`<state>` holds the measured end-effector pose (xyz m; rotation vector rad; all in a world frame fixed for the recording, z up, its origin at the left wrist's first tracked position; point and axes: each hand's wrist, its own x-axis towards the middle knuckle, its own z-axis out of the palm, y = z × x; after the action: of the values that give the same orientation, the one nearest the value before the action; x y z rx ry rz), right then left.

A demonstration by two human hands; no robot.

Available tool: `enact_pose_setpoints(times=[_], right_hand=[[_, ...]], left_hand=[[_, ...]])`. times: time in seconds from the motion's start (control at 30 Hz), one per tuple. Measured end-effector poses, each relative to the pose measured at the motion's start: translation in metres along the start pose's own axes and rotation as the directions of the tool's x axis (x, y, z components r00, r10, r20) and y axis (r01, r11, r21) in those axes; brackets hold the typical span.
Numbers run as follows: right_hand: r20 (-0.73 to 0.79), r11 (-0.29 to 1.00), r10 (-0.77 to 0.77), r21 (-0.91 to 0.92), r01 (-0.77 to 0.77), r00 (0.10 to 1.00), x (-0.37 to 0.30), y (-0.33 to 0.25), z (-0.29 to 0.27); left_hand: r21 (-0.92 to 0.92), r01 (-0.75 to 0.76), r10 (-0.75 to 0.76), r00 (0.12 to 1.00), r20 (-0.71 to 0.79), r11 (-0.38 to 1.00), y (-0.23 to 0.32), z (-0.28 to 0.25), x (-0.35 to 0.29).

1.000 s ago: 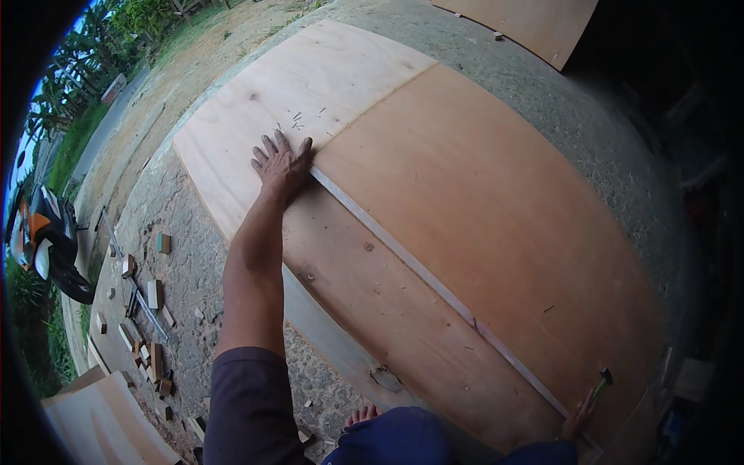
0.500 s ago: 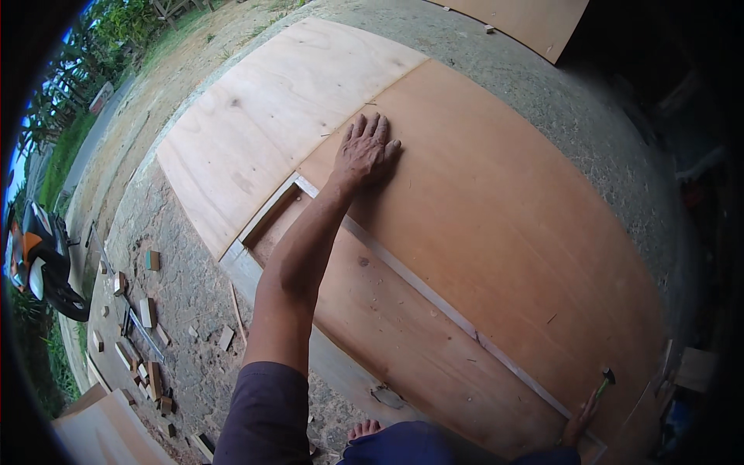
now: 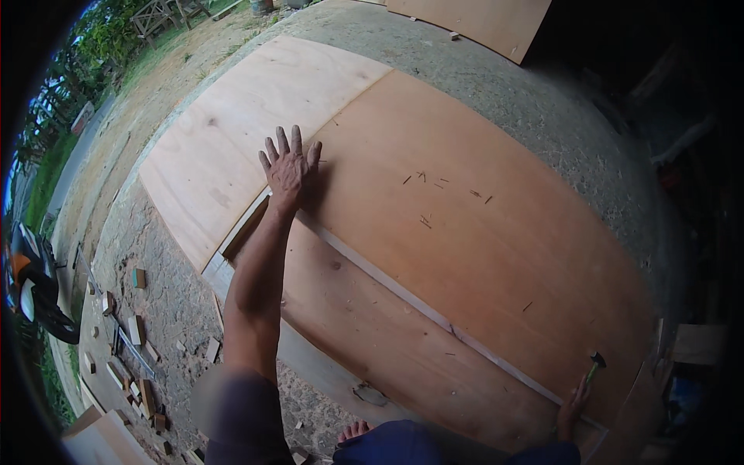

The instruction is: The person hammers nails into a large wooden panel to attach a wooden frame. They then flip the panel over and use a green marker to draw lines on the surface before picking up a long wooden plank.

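A brown plywood panel [image 3: 465,256] lies before me, its far-left edge meeting a paler plywood sheet [image 3: 256,108]. My left hand [image 3: 288,170] is open, fingers spread, over the seam between the two sheets; whether its palm touches them I cannot tell. Several thin nails [image 3: 421,178] are scattered on the brown panel to its right. At the lower right, my right hand [image 3: 572,407] grips a hammer [image 3: 592,370] with a green handle and dark head. A pale wooden strip [image 3: 403,291] borders the panel's near side, and my left forearm hides part of the framing.
Wood offcuts [image 3: 136,329] litter the rough concrete on the left. Beyond them stands a motorbike [image 3: 39,287]. Another plywood board [image 3: 473,23] lies at the far edge, and a board [image 3: 108,442] sits at the lower left. My bare foot [image 3: 353,431] is near the frame.
My left hand has moved left and its fingers have spread. Several nails now lie on the brown panel where none showed before. The view has shifted slightly; the right hand still holds the hammer.
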<state>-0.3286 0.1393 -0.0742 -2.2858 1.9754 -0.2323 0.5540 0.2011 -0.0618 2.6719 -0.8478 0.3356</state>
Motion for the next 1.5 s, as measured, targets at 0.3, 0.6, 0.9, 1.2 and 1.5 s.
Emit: enact_pose_setpoints(times=[0.3, 0.6, 0.9, 1.2, 1.5], right_hand=[[0.005, 0.998, 0.058, -0.030, -0.058, 0.998, -0.004, -0.013, -0.008], [-0.026, 0.999, 0.049, 0.003, -0.049, 0.998, -0.003, -0.024, -0.004], [-0.053, 0.997, 0.065, -0.029, -0.066, 0.997, -0.009, -0.016, -0.006], [-0.079, 0.998, 0.068, 0.012, -0.067, 0.995, -0.007, -0.026, -0.004], [-0.105, 0.996, 0.083, 0.003, -0.084, 0.991, -0.013, -0.028, -0.014]], left_hand=[[-0.125, -0.413, 0.430, 0.885, 0.178, 0.902, 0.084, 0.030, 0.023], [-0.385, -0.686, 0.764, 0.639, 0.087, 0.617, 0.233, 0.026, -0.105], [-0.301, -0.579, 0.553, 0.815, -0.174, 0.758, 0.224, 0.020, -0.073], [-0.155, -0.535, 0.557, 0.798, 0.231, 0.831, 0.179, 0.037, -0.039], [-0.476, -0.725, 0.858, 0.491, 0.149, 0.498, 0.346, 0.025, -0.206]])
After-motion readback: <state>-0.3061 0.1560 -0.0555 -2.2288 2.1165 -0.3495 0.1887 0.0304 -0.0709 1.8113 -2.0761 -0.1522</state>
